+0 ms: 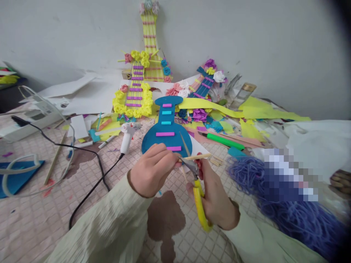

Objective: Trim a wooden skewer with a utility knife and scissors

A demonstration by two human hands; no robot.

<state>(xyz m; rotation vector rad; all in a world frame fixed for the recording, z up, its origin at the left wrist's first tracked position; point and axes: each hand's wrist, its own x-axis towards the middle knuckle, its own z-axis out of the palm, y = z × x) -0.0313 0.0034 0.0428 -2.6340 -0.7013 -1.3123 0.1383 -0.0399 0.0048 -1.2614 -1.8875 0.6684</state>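
My left hand [153, 170] is closed, pinching one end of a thin wooden stick [204, 156]. My right hand [218, 195] grips yellow-handled scissors [199, 206], their blades parted at the stick close to my left fingertips. Just beyond both hands lies a blue guitar-shaped cutout [149, 140], with purple and light blue strips across its neck and body. My left fingers cover part of its lower edge. A few short wooden sticks [216, 160] rest on the table to the right of the blades.
A white glue gun [126, 138] stands on the left, its black cord running toward me. Decorated paper guitars [134, 87] lean by the wall. At right lie a green cutter knife [226, 141], yellow paper [263, 109] and a heap of purple-blue yarn [290, 215].
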